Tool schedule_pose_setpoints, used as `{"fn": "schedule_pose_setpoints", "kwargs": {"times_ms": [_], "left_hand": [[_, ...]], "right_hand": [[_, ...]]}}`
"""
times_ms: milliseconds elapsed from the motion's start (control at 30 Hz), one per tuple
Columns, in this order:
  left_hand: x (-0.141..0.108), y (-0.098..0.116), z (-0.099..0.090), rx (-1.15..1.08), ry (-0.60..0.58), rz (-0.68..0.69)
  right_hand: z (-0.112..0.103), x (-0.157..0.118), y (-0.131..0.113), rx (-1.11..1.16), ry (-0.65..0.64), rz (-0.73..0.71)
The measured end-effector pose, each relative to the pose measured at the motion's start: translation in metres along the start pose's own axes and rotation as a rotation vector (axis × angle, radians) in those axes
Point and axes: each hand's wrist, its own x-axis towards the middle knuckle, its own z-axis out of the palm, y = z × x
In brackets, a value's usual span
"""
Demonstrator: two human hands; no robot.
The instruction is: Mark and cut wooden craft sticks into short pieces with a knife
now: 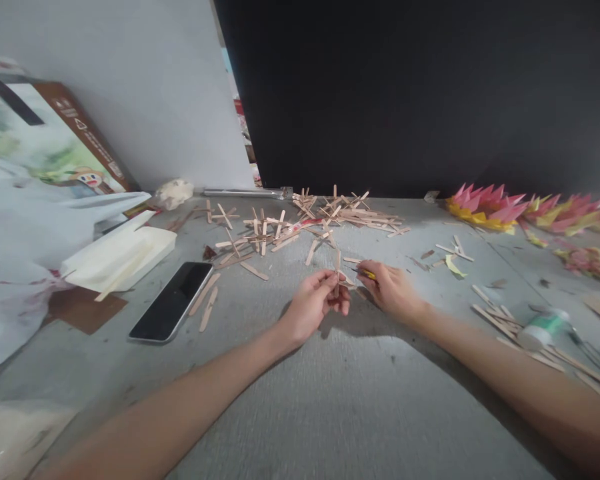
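My left hand (316, 299) is closed, with thumb and fingertips pinching wooden craft sticks (337, 283). One stick stands upright and at least one other crosses it. Just to the right, my right hand (393, 288) grips a small yellow craft knife (367, 273) whose thin dark tip points left toward the sticks. Its handle is mostly hidden in my fingers. A loose craft stick (352, 261) lies beyond the knife. Farther back spreads a heap of craft sticks (367, 217), many joined into crosses.
At left lie a black-screened phone (173, 301), a white foam box (155, 250) and a plastic bag (25, 253). Pink and yellow paper flowers (485, 208) sit at back right. A small green-and-white bottle (544, 328) rests among sticks at right. A black panel (420, 100) stands behind.
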Motion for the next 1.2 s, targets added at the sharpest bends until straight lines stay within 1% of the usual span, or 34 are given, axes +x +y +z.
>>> {"fn": "schedule_pose_setpoints", "kwargs": {"times_ms": [167,400,600,867,1033,1200], "left_hand": [[-0.01,-0.005,0.009,-0.086,-0.037,-0.031],[-0.012,-0.006,0.01,-0.178,-0.081,-0.076],[-0.012,-0.006,0.006,-0.154,-0.118,-0.111],[-0.011,-0.009,0.008,-0.098,-0.12,-0.085],[-0.013,-0.007,0.009,-0.068,-0.113,-0.099],[-0.013,-0.008,0.009,-0.081,-0.117,-0.083]], "right_hand": [[-0.004,0.002,-0.003,-0.017,0.011,-0.105],[-0.004,0.006,-0.007,-0.092,-0.068,-0.131],[-0.006,0.009,-0.009,-0.145,-0.045,-0.116],[-0.005,0.008,-0.009,-0.132,-0.06,-0.122],[-0.003,0.009,-0.008,-0.133,-0.004,-0.158],[-0.004,0.01,-0.01,-0.127,0.005,-0.162]]}}
